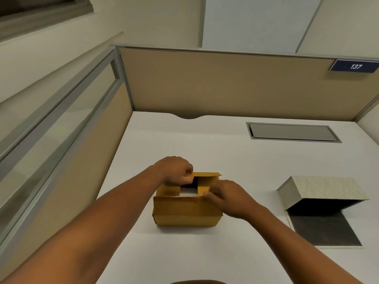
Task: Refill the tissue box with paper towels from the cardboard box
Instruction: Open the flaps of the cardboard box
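Note:
A small brown cardboard box (186, 210) stands on the white desk (235, 160) in front of me. Its top flaps are partly open, and white paper towels (189, 193) show through the gap. My left hand (176, 171) pinches the far-left flap at the box's back edge. Fingers of my right hand (225, 196) grip the right side flap. The tissue box (320, 201) lies open to the right, with a pale patterned lid tilted up and a dark inside; it looks empty.
Beige partition panels (225, 83) close off the desk at the back and the left. A metal cable hatch (291, 132) is set in the desk at the back right. A blue sign reading 137 (354, 66) hangs on the partition.

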A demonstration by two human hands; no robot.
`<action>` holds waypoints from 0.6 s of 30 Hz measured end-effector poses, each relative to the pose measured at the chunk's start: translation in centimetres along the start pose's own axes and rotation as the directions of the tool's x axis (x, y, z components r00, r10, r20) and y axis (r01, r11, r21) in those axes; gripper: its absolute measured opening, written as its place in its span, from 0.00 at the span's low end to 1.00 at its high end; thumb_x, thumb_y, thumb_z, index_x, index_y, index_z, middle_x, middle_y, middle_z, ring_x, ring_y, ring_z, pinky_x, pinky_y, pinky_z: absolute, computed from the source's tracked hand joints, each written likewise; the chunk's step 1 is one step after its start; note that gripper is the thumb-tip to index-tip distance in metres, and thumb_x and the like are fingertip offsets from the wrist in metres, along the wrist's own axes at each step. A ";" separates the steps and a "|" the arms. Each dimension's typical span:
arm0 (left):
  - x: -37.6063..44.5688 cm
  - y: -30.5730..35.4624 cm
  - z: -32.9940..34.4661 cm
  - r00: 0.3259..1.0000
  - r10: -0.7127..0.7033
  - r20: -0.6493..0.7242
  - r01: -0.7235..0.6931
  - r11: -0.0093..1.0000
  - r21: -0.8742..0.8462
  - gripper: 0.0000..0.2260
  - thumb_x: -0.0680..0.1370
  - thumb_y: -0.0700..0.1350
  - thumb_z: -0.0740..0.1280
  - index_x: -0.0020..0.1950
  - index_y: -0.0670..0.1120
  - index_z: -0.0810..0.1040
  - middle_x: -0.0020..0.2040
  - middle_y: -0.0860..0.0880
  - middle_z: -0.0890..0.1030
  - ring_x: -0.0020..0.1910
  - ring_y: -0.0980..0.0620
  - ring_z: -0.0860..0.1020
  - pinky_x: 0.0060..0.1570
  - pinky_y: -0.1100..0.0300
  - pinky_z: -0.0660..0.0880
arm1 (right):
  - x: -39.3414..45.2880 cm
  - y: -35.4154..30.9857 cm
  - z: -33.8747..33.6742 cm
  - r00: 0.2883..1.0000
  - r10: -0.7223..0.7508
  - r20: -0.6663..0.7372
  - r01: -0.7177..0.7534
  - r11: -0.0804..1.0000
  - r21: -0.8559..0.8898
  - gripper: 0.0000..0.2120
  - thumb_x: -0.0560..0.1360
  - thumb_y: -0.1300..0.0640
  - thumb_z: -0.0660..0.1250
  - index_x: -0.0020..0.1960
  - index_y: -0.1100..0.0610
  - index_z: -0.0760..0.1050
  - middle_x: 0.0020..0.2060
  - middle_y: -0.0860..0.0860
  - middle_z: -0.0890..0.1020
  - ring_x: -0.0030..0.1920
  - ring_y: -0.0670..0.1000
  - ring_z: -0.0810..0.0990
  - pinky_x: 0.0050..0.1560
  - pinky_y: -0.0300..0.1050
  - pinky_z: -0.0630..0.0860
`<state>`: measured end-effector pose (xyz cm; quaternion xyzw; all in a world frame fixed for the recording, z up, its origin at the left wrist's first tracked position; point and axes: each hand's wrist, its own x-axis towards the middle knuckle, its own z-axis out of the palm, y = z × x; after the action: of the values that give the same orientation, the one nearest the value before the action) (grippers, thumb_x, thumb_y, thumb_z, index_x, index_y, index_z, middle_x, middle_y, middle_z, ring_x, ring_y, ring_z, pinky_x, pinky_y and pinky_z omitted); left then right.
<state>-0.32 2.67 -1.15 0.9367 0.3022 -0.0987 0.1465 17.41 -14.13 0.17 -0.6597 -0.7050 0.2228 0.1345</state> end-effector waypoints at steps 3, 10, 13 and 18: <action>-0.1 -0.8 -0.1 0.993 -0.003 -0.118 -0.003 0.999 -0.048 0.16 0.77 0.56 0.60 0.56 0.50 0.81 0.52 0.51 0.84 0.46 0.53 0.78 0.45 0.57 0.76 | -1.5 -0.9 0.3 0.998 0.060 0.007 -0.060 0.993 0.098 0.27 0.79 0.39 0.57 0.34 0.57 0.76 0.30 0.54 0.78 0.33 0.51 0.76 0.33 0.47 0.70; -0.3 -2.0 1.1 0.878 -0.031 -0.477 0.081 0.993 0.086 0.14 0.77 0.52 0.66 0.60 0.47 0.80 0.56 0.46 0.82 0.55 0.46 0.77 0.57 0.50 0.72 | -2.4 -2.2 1.3 0.983 0.133 0.127 -0.151 0.977 0.148 0.21 0.78 0.43 0.62 0.37 0.57 0.80 0.33 0.54 0.82 0.35 0.51 0.79 0.37 0.47 0.74; -0.9 -1.7 1.8 0.778 -0.048 -0.626 0.208 0.961 0.184 0.16 0.74 0.49 0.71 0.60 0.47 0.77 0.53 0.44 0.78 0.51 0.45 0.74 0.53 0.51 0.70 | -2.3 -2.3 2.0 0.958 0.157 0.242 -0.178 0.981 0.071 0.20 0.78 0.44 0.63 0.40 0.59 0.80 0.36 0.56 0.81 0.36 0.52 0.79 0.36 0.45 0.72; -1.9 -0.3 3.7 0.814 -0.244 -0.527 0.298 0.954 0.018 0.26 0.75 0.56 0.68 0.70 0.49 0.65 0.59 0.44 0.74 0.54 0.46 0.72 0.51 0.53 0.71 | -2.0 -2.9 4.0 0.935 0.309 0.176 -0.303 0.951 -0.056 0.16 0.76 0.42 0.64 0.46 0.54 0.78 0.41 0.51 0.80 0.42 0.49 0.79 0.39 0.40 0.72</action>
<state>-2.36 0.64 -4.19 0.8819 0.4553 0.1224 -0.0029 13.15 -16.73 -1.63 -0.7400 -0.6062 0.2905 0.0239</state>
